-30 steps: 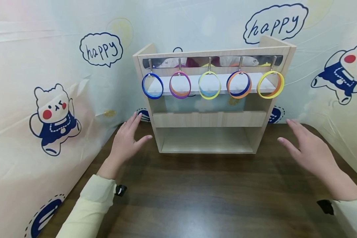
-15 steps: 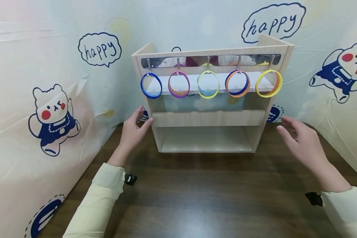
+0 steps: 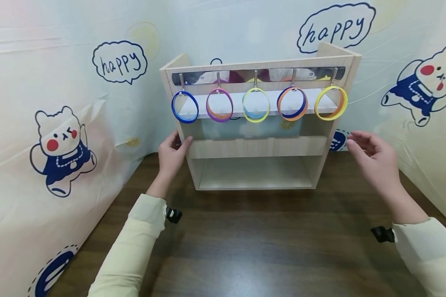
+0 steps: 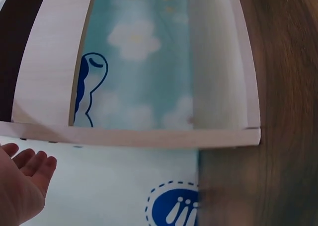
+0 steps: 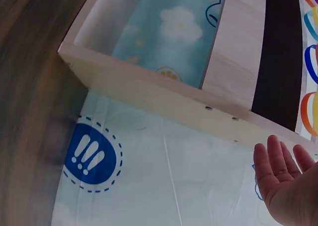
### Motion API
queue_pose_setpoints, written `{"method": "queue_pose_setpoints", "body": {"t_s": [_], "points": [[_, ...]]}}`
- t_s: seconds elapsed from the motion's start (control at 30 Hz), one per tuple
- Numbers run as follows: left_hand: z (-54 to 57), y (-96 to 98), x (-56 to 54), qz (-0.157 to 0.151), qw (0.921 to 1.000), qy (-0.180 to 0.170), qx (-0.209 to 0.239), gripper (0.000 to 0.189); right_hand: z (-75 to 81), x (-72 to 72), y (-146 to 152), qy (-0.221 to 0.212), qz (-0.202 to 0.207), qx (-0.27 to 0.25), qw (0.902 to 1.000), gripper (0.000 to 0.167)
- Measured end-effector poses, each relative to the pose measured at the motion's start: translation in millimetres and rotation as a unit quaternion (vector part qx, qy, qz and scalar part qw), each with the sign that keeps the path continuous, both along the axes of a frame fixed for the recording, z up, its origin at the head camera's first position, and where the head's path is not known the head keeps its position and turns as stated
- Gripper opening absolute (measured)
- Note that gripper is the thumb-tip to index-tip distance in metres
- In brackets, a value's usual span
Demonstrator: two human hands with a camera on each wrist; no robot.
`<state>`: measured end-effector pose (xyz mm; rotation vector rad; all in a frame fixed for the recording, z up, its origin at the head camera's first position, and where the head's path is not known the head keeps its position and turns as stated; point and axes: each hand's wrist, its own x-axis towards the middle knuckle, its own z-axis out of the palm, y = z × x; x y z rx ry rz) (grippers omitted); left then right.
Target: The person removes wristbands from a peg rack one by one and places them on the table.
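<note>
In the head view a pale wooden shelf unit (image 3: 262,147) stands on the table. From hooks on its metal strip hang several bands: a blue band (image 3: 185,120), a purple-orange band (image 3: 219,119), a yellow and light blue band (image 3: 255,120), an orange and dark blue band (image 3: 292,117) and a yellow band (image 3: 331,117). My left hand (image 3: 172,159) is at the unit's left side panel, thumb tip at the front edge, fingers on the outer side. My right hand (image 3: 379,165) is beside the right panel, apart from it, fingers loosely bent, holding nothing.
The brown wooden table (image 3: 245,239) extends in front of the unit. A light printed cloth (image 3: 245,29) with cartoon bears and "happy" bubbles surrounds it at the back and sides. The unit has a white upper shelf (image 3: 275,101), a crossbar and an open lower compartment (image 3: 254,175).
My left hand has moved right and up to the shelf unit's left panel. My right hand has come slightly left and up, its fingers more bent. The bands hang as before.
</note>
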<state>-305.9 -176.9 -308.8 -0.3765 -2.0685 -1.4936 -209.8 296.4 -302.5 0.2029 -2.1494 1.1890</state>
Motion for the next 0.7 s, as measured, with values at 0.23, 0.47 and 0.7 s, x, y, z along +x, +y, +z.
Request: {"method": "queue_pose_setpoints", "body": {"t_s": [0.23,0.47,0.7], "points": [[2.3,9.7,5.6,0.012,0.9995,0.003,0.031,0.04,14.0,-10.7,-4,-0.029,0.01,-0.089,0.9956,0.03],[-1.7,10.3,4.6,-0.001,0.9974,0.009,0.071,0.039,30.4,-20.8,-8,-0.038,0.081,-0.211,0.9734,0.03],[-4.3,9.1,3.0,-0.007,0.996,0.009,0.088,0.037,37.5,-25.3,-13,-0.051,0.168,-0.322,0.9304,0.036]]}}
